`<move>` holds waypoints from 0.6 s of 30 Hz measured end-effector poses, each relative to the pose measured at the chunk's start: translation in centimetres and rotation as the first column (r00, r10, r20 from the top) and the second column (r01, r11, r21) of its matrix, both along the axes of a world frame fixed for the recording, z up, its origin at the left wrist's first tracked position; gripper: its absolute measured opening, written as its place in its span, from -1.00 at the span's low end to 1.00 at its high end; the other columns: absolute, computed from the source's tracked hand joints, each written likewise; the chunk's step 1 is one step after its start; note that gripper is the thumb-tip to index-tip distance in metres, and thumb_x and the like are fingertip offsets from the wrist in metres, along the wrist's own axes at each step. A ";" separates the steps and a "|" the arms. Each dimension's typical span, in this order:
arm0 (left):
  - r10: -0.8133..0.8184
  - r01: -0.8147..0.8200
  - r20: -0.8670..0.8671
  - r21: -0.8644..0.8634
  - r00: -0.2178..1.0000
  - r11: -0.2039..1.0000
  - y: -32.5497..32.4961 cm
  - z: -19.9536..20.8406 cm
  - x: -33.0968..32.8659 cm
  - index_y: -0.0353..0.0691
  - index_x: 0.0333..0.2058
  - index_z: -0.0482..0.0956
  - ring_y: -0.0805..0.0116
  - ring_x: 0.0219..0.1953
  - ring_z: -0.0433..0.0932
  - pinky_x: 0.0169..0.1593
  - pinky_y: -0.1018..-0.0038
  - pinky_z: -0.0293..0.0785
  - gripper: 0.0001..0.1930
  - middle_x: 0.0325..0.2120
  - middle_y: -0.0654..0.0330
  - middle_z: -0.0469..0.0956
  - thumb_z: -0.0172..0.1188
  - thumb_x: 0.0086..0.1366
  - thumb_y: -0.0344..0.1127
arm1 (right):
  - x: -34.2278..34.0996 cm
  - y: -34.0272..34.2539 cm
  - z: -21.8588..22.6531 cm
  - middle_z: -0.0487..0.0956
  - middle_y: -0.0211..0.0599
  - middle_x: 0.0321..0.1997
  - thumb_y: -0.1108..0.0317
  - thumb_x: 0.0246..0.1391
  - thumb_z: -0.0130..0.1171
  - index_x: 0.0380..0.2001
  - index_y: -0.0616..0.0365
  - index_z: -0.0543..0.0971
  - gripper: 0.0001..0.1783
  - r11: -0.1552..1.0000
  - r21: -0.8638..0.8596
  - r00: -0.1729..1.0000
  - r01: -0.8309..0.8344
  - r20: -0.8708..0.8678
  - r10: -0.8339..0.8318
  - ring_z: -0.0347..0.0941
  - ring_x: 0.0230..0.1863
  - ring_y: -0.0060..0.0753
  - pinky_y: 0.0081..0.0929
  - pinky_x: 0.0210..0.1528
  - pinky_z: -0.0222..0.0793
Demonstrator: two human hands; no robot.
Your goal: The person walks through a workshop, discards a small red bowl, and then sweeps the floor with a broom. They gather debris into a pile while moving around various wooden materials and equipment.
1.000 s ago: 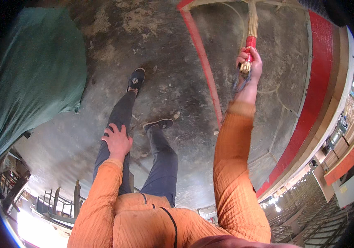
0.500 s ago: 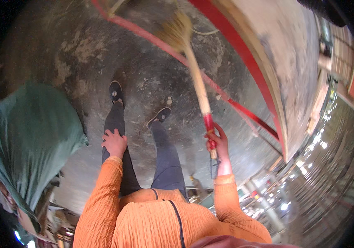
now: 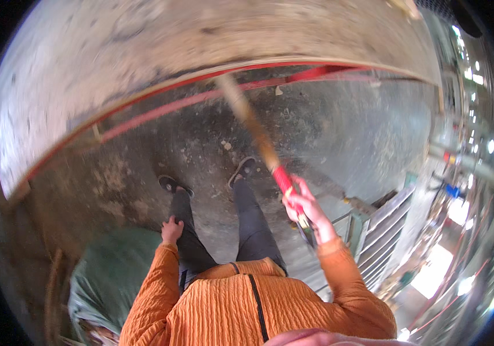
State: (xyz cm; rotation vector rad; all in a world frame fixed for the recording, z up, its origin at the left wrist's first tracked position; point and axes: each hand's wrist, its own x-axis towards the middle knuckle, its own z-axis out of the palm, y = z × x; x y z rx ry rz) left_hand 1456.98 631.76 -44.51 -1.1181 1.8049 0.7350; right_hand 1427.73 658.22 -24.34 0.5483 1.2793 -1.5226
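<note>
Right hand [image 3: 306,209]: fingers closed around the near end of a long, straight, round handle of pale-to-tan wood [image 3: 265,151], at and just behind its glossy red-wrapped grip [image 3: 283,180]. Beside the wrist, a thin dark strand [image 3: 306,234] hangs near the handle's butt; blur hides how it is fastened. Left hand [image 3: 172,230]: well apart from the right, resting against the left leg of the dark grey trousers [image 3: 194,236], with nothing visible in its grasp.

The handle slants forward and leftward over the stained grey concrete floor [image 3: 215,167]; its far end blurs out at the red-edged rim of a broad, worn, pale wooden tabletop [image 3: 201,37], and whatever it carries there is hidden. Whether wood and rim touch cannot be told.

Handling, as judged: stiff and fairly light, yet front-heavy when held so near the butt; not fragile. Bare wood may slide in the palm; the red wrapping is the surer hold, and a second hand partway along the shaft would steady the tip.

Farther out: a faded red bar [image 3: 160,114] below the tabletop and a dark green, cloth-covered bulk [image 3: 111,271] behind the left forearm.
</note>
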 end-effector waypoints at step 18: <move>-0.566 0.591 -0.170 0.281 0.806 0.756 15.9 14.2 -21.1 -0.24 -0.08 0.36 0.14 -0.12 0.43 -0.07 0.29 0.31 -0.50 -0.22 0.02 0.48 0.04 0.07 -0.03 | -6.4 29.2 -11.6 0.36 -0.33 -0.58 0.52 -0.14 0.02 -0.16 0.17 0.23 -0.61 0.602 0.110 0.591 0.791 -0.393 -0.704 0.26 -0.77 -0.55 -0.56 -0.78 0.21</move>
